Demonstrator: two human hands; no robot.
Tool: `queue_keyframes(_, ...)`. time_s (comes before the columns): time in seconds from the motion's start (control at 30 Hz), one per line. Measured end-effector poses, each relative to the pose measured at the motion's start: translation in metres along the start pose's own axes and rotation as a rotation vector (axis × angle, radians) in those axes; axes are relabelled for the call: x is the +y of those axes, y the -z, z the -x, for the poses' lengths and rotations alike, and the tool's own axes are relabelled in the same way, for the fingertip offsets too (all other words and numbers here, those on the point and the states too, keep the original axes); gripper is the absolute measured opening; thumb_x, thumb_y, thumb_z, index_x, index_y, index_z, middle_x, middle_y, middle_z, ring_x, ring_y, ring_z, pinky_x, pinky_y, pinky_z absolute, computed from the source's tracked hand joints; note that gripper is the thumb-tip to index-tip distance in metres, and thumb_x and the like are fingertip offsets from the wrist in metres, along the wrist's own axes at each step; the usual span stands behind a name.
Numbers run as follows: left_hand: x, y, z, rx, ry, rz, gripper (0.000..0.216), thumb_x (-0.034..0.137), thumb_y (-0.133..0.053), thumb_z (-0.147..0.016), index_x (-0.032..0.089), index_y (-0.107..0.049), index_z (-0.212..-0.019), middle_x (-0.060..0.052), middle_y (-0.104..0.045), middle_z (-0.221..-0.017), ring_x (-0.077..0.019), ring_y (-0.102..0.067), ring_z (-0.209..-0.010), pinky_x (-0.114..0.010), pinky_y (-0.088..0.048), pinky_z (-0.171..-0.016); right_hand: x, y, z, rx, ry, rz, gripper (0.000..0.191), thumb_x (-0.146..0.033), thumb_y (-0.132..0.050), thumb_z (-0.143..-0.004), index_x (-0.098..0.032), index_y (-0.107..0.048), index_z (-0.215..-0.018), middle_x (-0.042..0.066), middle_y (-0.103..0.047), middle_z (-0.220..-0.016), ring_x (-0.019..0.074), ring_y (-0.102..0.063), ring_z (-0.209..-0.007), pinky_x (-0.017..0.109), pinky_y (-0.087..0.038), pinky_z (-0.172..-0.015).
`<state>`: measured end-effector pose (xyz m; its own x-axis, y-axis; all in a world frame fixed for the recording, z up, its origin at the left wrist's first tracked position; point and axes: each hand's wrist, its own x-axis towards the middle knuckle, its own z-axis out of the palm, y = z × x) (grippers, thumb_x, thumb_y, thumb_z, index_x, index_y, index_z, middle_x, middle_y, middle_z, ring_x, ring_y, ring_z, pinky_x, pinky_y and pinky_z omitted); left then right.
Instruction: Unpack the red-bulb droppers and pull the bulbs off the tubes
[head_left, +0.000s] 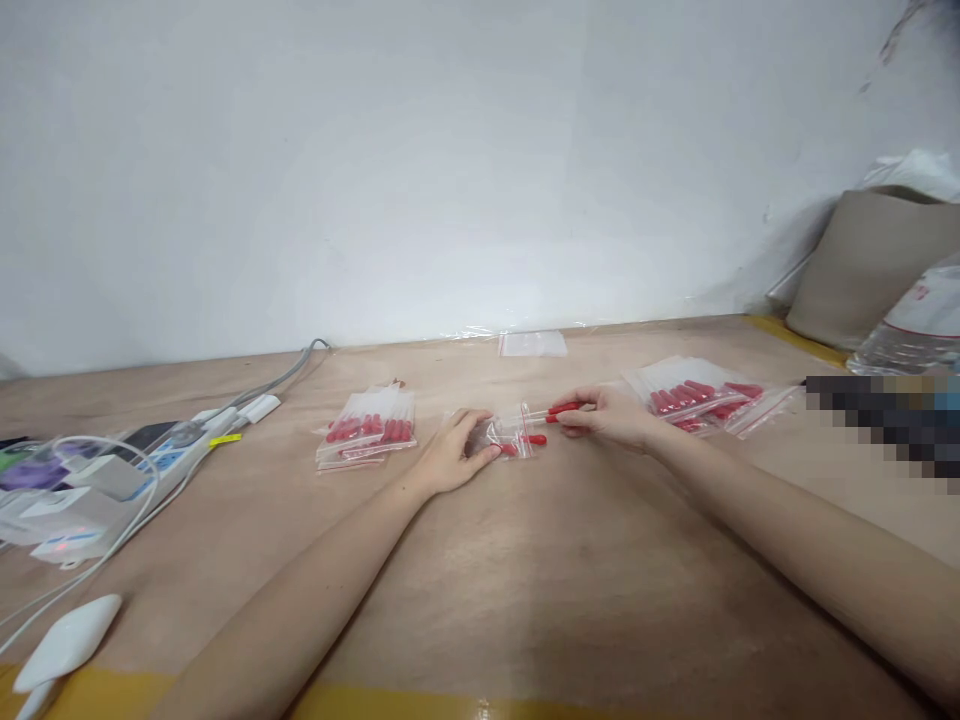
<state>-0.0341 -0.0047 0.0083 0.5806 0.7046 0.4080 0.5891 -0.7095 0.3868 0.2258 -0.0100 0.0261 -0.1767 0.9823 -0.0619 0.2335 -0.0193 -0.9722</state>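
Note:
A small clear zip bag lies on the table under my left hand, whose thumb and fingers press on its left side. Two red handles show at the bag, one of them sticking out past its right edge. My right hand pinches red-handled tools with thin shafts. Those shafts point left to the bag's mouth; whether their tips are inside I cannot tell. Left of my left hand is a pile of filled zip bags. Beyond my right hand lies another pile of bags with red handles.
A flat clear bag lies by the wall. At left are a power strip with chargers and cables, and a white object at the front. A grey-brown bin and a clear plastic container stand at right.

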Motion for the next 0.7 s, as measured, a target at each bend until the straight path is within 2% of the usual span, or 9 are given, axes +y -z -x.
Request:
queue_keyframes(0.1,-0.001,0.0,0.0,0.008,0.006,-0.022,0.041,0.039,-0.051,-0.082,0.02,-0.045,-0.117,-0.006,-0.051,-0.114,-0.0196,-0.049,-0.106,-0.033,-0.041,-0.091,0.007,0.018,0.007,0.18,0.104,0.069,0.028,-0.031,-0.065,-0.067,-0.016,-0.063,-0.091,0.006,-0.067,-0.079,0.0143,-0.062,-0.071,0.028,-0.052,-0.069)
queue_keyframes(0.17,-0.001,0.0,0.001,0.016,0.019,-0.046,0.038,0.038,-0.05,-0.082,0.02,-0.047,-0.115,-0.006,-0.052,-0.112,-0.0196,-0.05,-0.105,-0.033,-0.042,-0.09,0.011,0.027,0.012,0.319,0.25,0.152,0.031,-0.034,-0.063,-0.069,-0.016,-0.062,-0.096,0.007,-0.067,-0.088,0.016,-0.063,-0.078,0.03,-0.051,-0.074)
queue_keyframes(0.23,-0.002,-0.001,0.001,0.033,0.041,-0.072,0.036,0.038,-0.049,-0.082,0.02,-0.048,-0.114,-0.006,-0.053,-0.111,-0.0201,-0.051,-0.104,-0.034,-0.042,-0.09,0.015,0.03,0.017,0.442,0.439,0.345,0.032,-0.034,-0.06,-0.072,-0.017,-0.061,-0.099,0.007,-0.065,-0.092,0.0172,-0.062,-0.081,0.032,-0.05,-0.076)
queue_keyframes(0.3,-0.003,-0.003,0.001,0.041,0.065,-0.092,0.035,0.038,-0.048,-0.083,0.02,-0.05,-0.113,-0.006,-0.054,-0.112,-0.0206,-0.052,-0.103,-0.034,-0.042,-0.091,0.021,0.03,0.02,0.499,0.609,0.582,0.027,-0.032,-0.055,-0.076,-0.019,-0.061,-0.099,0.007,-0.063,-0.093,0.0175,-0.06,-0.082,0.032,-0.049,-0.076)
queue_keyframes(0.37,-0.004,-0.004,0.002,0.04,0.083,-0.106,0.035,0.039,-0.047,-0.083,0.02,-0.052,-0.112,-0.006,-0.054,-0.114,-0.021,-0.052,-0.104,-0.035,-0.042,-0.091,0.029,0.027,0.021,0.481,0.713,0.77,0.025,-0.029,-0.049,-0.08,-0.02,-0.061,-0.1,0.008,-0.06,-0.093,0.018,-0.058,-0.083,0.032,-0.048,-0.075)
queue_keyframes(0.47,-0.005,-0.004,0.003,0.04,0.087,-0.118,0.036,0.04,-0.046,-0.084,0.019,-0.053,-0.113,-0.006,-0.055,-0.116,-0.0212,-0.052,-0.105,-0.035,-0.041,-0.093,0.041,0.021,0.017,0.386,0.732,0.914,0.026,-0.028,-0.046,-0.082,-0.019,-0.06,-0.102,0.01,-0.056,-0.097,0.0192,-0.057,-0.085,0.032,-0.048,-0.075)
queue_keyframes(0.6,-0.006,-0.004,0.002,0.034,0.074,-0.13,0.036,0.04,-0.045,-0.084,0.019,-0.054,-0.113,-0.007,-0.056,-0.114,-0.0215,-0.052,-0.106,-0.036,-0.041,-0.093,0.048,0.016,0.015,0.27,0.653,0.937,0.025,-0.029,-0.045,-0.083,-0.018,-0.058,-0.102,0.011,-0.052,-0.103,0.02,-0.055,-0.089,0.033,-0.047,-0.078)
queue_keyframes(0.7,-0.006,-0.004,0.002,0.029,0.077,-0.139,0.037,0.04,-0.045,-0.084,0.019,-0.054,-0.113,-0.007,-0.056,-0.116,-0.022,-0.051,-0.107,-0.038,-0.04,-0.095,0.046,0.014,0.017,0.267,0.636,0.897,0.032,-0.033,-0.049,-0.082,-0.019,-0.054,-0.11,0.012,-0.049,-0.107,0.0215,-0.054,-0.092,0.036,-0.046,-0.08)
